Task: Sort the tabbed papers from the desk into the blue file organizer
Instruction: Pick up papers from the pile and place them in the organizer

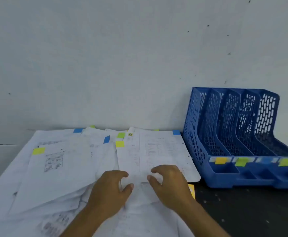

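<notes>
A: Head view, with the organizer (239, 134) as the anchor. Where does it stand?

B: On the dark desk (252, 211), against the wall (122, 57). It is blue and perforated, and its upright dividers make several slots. All the slots I can see into look empty. Along its low front edge are coloured labels: a yellow one (220, 160), then a green one (241, 162), and another green one (285, 162) further right.

A: And the papers?

B: The papers (81, 168) lie in a loose, overlapping spread left of the organizer, and the nearest sheet almost reaches its base. Tabs stick out of them: a blue tab (176, 132) closest to the organizer, further left a green tab (121, 135) above a yellow tab (119, 144), another blue tab (106, 139), and a yellow-green tab (38, 150) furthest away. A small yellow piece (191, 189) peeks out beside the right wrist.

A: The hands?

B: Both are on the papers, left of the organizer and nearer the camera. The left hand (110, 190) has loosely curled fingers, with the thumb pressing on the sheets. The right hand (169, 183) is also curled, fingertips down on a sheet. Neither is closed round anything, and no paper is lifted.
</notes>
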